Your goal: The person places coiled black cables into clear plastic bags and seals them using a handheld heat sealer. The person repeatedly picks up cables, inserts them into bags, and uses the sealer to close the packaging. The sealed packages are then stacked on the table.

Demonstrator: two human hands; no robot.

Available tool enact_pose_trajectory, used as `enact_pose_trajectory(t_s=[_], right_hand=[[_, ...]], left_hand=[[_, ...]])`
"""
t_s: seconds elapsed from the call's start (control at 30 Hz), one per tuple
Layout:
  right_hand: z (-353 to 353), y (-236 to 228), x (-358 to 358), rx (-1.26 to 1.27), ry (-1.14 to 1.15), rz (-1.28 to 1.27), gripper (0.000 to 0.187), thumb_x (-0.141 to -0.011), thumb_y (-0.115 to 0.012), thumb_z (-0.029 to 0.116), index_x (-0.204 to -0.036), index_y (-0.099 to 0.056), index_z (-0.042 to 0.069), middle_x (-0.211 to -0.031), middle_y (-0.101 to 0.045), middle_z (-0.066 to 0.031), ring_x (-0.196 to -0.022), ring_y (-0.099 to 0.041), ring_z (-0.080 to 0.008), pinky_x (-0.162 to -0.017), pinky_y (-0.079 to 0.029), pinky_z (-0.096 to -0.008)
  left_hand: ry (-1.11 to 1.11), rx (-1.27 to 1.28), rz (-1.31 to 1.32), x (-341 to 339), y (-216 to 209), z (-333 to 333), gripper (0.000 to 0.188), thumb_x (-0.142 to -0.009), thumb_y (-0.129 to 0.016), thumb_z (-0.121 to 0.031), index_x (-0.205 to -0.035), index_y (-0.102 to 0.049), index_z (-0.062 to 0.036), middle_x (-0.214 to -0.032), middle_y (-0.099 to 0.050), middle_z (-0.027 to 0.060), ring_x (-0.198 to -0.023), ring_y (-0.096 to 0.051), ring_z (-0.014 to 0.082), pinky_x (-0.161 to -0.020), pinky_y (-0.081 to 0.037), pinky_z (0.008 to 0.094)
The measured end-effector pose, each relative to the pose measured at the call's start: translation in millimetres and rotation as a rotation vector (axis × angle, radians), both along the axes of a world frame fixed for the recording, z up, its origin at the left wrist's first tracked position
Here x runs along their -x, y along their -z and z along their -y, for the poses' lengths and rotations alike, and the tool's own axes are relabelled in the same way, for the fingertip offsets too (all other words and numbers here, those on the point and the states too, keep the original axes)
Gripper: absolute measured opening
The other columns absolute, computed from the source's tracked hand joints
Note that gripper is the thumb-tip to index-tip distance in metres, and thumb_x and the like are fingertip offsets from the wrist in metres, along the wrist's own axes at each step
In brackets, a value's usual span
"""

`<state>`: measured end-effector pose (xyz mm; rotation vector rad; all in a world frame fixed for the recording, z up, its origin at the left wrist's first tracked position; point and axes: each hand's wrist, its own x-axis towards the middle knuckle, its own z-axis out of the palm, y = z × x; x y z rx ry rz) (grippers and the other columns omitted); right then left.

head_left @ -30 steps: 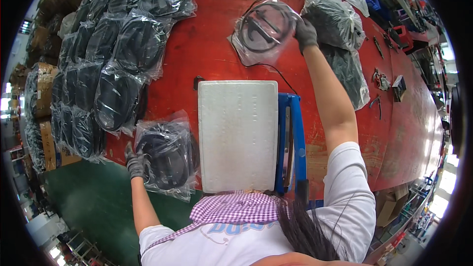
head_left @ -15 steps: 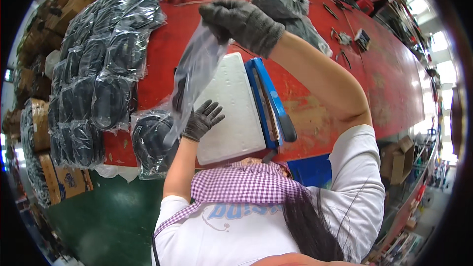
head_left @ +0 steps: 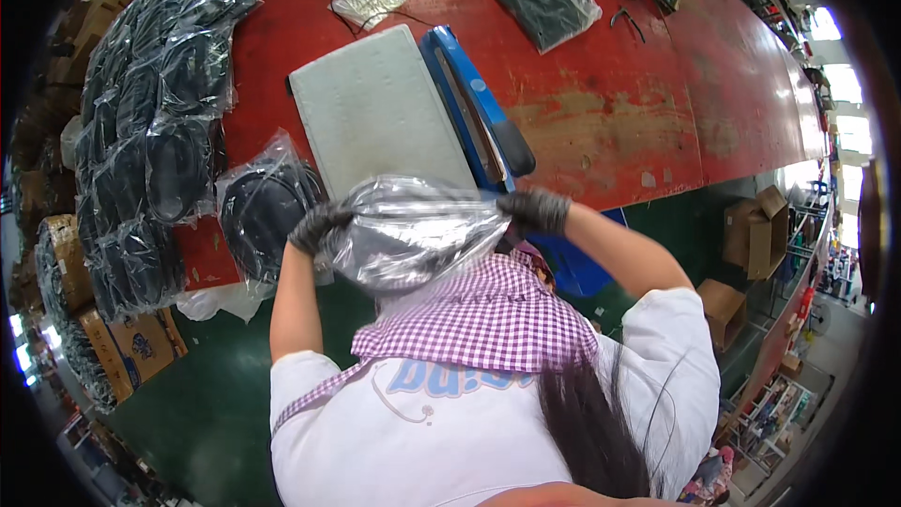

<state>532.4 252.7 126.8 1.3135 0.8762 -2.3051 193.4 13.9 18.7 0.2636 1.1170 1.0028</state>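
Observation:
A clear plastic bag point(head_left: 413, 237) with something dark inside is stretched between my two gloved hands, just above the table's front edge. My left hand point(head_left: 321, 228) is closed on its left end. At the opposite end, the fingers of my right hand point(head_left: 535, 212) pinch the gathered plastic. Both gloves are dark grey. Behind the bag lies a white slab point(head_left: 375, 103), partly covered by it. Along the slab's right side stands a long blue bag sealer point(head_left: 483, 99). Beside my left hand, another bagged black coil point(head_left: 266, 216) rests on the table.
Rows of bagged black coils point(head_left: 178, 155) cover the left of the red table point(head_left: 601, 122). A silvery packet point(head_left: 371, 0) and a cord lie behind the slab. Farther right are a dark bagged bundle point(head_left: 540, 0) and pliers point(head_left: 627, 23). Cardboard boxes point(head_left: 755, 230) stand at right.
My right hand has come down from high over the table toward my body. My left hand has left the slab and now grips the bag. The view has shifted.

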Motion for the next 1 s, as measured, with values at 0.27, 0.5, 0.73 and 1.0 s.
enact_pose_trajectory(t_s=[0.27,0.5,0.73,1.0], right_hand=[[-148,81,45,-0.870,0.431,-0.097,0.040,-0.076,-0.056,0.036,-0.101,-0.056,0.005,-0.088,-0.060,-0.0102,-0.081,-0.056,-0.0178,-0.071,-0.043,-0.0288],[-105,111,10,-1.218,-0.343,0.217,0.042,-0.073,-0.057,0.038,-0.093,-0.057,0.001,-0.087,-0.059,-0.0160,-0.087,-0.056,-0.0257,-0.075,-0.042,-0.0329],[-103,92,-6,-1.186,0.010,0.192,0.036,-0.074,-0.059,0.031,-0.094,-0.054,0.001,-0.091,-0.059,-0.0148,-0.083,-0.056,-0.0214,-0.073,-0.043,-0.0331],[-40,-33,70,-1.853,-0.609,0.099,0.054,-0.071,-0.057,0.033,-0.113,-0.043,0.001,-0.113,-0.045,-0.0202,-0.098,-0.048,-0.0331,-0.082,-0.039,-0.0407]], left_hand=[[-0.535,-0.102,0.034,-62,-13,-121,0.019,-0.074,-0.053,-0.004,-0.093,-0.054,-0.0017,-0.087,-0.058,0.0060,-0.080,-0.055,0.0160,-0.072,-0.045,0.0275],[-0.830,-0.078,0.028,-74,31,-113,0.023,-0.074,-0.051,-0.001,-0.097,-0.052,-0.0014,-0.086,-0.058,0.0087,-0.080,-0.056,0.0220,-0.073,-0.046,0.0315],[-0.830,-0.001,-0.094,-67,35,-103,0.037,-0.072,-0.058,0.001,-0.107,-0.048,-0.0049,-0.091,-0.057,0.0064,-0.083,-0.055,0.0173,-0.074,-0.044,0.0297],[-0.729,-0.017,-0.077,-44,21,-101,0.031,-0.071,-0.059,-0.001,-0.101,-0.052,-0.0050,-0.086,-0.059,0.0054,-0.078,-0.056,0.0161,-0.068,-0.045,0.0277]])
